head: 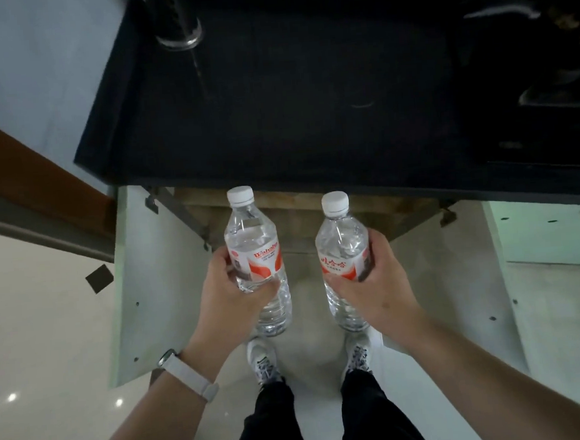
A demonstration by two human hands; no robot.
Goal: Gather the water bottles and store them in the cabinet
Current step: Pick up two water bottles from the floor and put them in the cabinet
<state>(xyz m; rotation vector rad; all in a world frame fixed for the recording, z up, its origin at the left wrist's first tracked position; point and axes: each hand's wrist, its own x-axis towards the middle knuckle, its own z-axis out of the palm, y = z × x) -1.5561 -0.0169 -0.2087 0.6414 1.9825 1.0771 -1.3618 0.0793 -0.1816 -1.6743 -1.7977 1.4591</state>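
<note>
I hold two clear plastic water bottles with white caps and red-and-white labels. My left hand (233, 292) grips the left bottle (252, 243) around its label. My right hand (375, 282) grips the right bottle (341, 243) the same way. Both bottles are upright, caps pointing away from me, in front of the open cabinet (302, 219) under the black countertop. The cabinet's two pale doors stand swung out, the left door (155, 280) beside my left hand and the right door (457, 276) beside my right. The cabinet's inside is mostly hidden by the counter.
The black countertop (290, 99) overhangs the cabinet and carries a dark bottle-like object (179, 25) at the back left and dark items (563, 73) at the right. My feet (308, 359) stand on a glossy pale floor between the doors. A brown door frame (38, 175) is at left.
</note>
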